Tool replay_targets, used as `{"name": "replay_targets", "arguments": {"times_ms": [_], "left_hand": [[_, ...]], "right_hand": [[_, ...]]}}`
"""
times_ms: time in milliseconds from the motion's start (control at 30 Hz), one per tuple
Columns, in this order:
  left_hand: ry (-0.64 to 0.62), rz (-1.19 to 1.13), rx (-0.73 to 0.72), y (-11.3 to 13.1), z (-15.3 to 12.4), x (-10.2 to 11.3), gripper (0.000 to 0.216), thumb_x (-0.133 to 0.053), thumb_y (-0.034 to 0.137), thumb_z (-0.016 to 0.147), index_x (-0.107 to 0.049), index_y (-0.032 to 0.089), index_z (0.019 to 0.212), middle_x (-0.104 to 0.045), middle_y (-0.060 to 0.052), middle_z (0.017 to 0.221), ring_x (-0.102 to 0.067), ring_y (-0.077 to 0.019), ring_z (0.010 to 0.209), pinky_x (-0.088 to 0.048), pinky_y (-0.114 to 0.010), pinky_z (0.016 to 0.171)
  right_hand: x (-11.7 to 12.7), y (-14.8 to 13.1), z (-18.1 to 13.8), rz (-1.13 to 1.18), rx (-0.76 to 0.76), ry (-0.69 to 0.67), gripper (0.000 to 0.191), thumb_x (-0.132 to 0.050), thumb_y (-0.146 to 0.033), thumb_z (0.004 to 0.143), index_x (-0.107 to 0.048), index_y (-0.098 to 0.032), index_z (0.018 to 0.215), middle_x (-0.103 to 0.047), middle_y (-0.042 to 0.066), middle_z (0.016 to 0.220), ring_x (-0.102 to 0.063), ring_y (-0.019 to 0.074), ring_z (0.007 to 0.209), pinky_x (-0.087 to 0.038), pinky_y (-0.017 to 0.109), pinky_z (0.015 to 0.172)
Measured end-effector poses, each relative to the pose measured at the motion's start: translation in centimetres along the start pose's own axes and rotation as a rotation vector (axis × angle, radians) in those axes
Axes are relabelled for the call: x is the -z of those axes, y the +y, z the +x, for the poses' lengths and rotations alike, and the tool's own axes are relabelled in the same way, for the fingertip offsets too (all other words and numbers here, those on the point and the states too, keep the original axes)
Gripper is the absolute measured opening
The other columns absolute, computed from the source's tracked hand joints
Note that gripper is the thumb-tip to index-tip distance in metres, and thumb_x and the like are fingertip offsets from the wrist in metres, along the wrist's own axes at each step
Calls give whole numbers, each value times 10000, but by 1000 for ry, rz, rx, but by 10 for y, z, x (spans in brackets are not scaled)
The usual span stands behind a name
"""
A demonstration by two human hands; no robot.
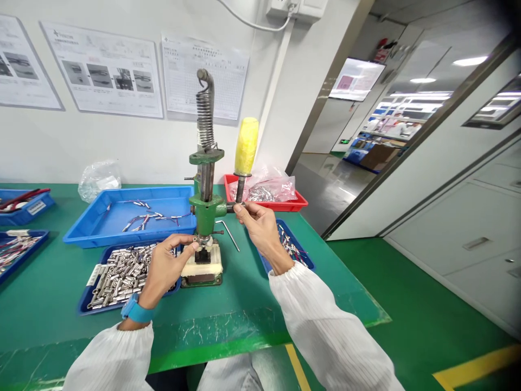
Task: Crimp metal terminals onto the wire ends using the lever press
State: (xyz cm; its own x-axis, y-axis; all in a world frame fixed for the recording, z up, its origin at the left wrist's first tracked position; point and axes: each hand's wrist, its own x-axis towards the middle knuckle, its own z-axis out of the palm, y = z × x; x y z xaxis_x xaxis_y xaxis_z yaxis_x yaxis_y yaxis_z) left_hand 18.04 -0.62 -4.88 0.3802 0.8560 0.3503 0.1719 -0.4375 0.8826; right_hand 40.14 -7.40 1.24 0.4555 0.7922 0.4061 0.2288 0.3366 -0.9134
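Hand press (207,209) — heavy, rigid; lever (240,190) is our hold.
Left hand (165,269) fingers (188,245) pinched at the die (202,256), contents hidden; right hand (260,228) fingers (244,210) clasp the lever.

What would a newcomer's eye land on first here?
The green hand press at mid-table, its coiled spring and yellow-handled lever upright. The right hand pinches the lever's base; the left hand has fingers at the die, over a blue tray of metal sleeves.

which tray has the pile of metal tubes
The small blue tray under the left hand; the big blue tray holds wires, the red tray bags.
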Motion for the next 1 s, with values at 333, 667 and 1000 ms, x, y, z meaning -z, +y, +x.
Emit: {"name": "replay_targets", "arguments": {"times_ms": [333,667,1000], "left_hand": [[9,37,9,2,1,-1,286,-745,471,804,-783,205,902,-802,-61,957,-722,-264,927,-549,-411,922],[-1,62,-38,2,-1,2,248,-715,444,850,-784,216,920,-808,-51,957,-737,-258,934,-570,-392,905],[5,33,-12,4,-2,1,227,-725,423,836,-786,217,909,-806,-49,950,-734,-261,936,-564,-398,905]], "right_hand": [[1,2,-2,26,21,-13,406,-741,-570,799,-708,-165,794,-495,-36,622,-389,115,587,-287,263,557],[4,6,0,15,-39,-19,515,-774,-671,720,-740,-174,853,-618,-5,678,-492,138,617,-387,266,588],[5,8,-2,19,-45,-34,482,-770,-636,755,-743,-172,882,-634,4,698,-502,139,622,-393,266,603]]}}
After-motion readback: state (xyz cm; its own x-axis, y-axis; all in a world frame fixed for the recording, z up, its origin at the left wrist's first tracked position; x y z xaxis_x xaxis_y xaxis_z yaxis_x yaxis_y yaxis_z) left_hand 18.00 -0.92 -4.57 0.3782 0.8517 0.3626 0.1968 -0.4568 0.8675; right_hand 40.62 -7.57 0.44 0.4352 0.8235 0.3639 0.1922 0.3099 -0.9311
